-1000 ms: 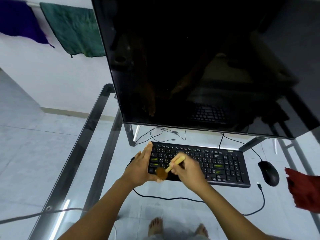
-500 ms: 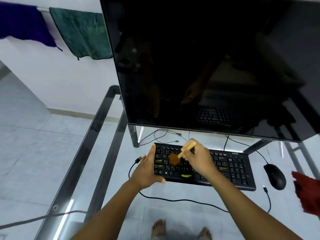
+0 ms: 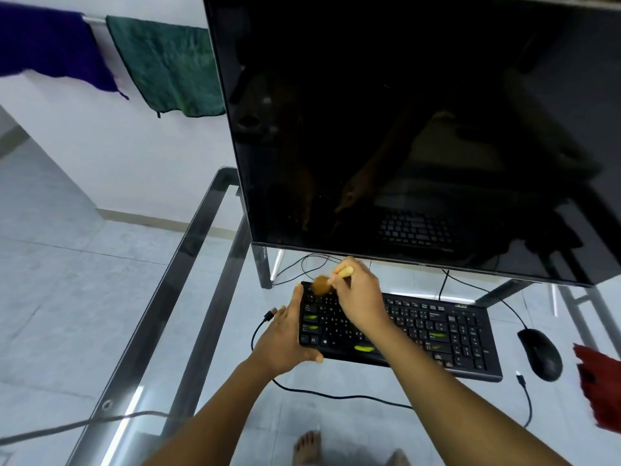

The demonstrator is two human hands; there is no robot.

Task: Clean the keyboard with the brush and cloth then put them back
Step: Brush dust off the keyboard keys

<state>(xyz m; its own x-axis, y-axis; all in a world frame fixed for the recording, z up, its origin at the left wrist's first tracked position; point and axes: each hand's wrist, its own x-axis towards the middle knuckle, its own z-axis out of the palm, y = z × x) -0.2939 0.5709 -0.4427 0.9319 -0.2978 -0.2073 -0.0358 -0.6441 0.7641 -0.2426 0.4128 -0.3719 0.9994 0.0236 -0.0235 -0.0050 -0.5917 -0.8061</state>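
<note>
A black keyboard (image 3: pixel 443 334) lies on the glass table (image 3: pixel 188 264) under the monitor. My left hand (image 3: pixel 285 334) grips the keyboard's left end, thumb on its front edge. My right hand (image 3: pixel 358 297) holds a small brush (image 3: pixel 322 284) with a pale wooden handle. Its brown bristles touch the keyboard's far left corner. A red cloth (image 3: pixel 601 388) lies at the table's right edge, partly cut off by the frame.
A large dark monitor (image 3: pixel 403 129) stands just behind the keyboard. A black mouse (image 3: pixel 541 354) sits to the right, with cables (image 3: pixel 336 395) trailing across the glass. Green (image 3: pixel 168 65) and purple (image 3: pixel 50 45) towels hang on the wall rail. Bare feet show below the glass.
My right hand has swept the brush from the keyboard's near left edge up to its far left corner. My left hand has stayed on the keyboard's left end.
</note>
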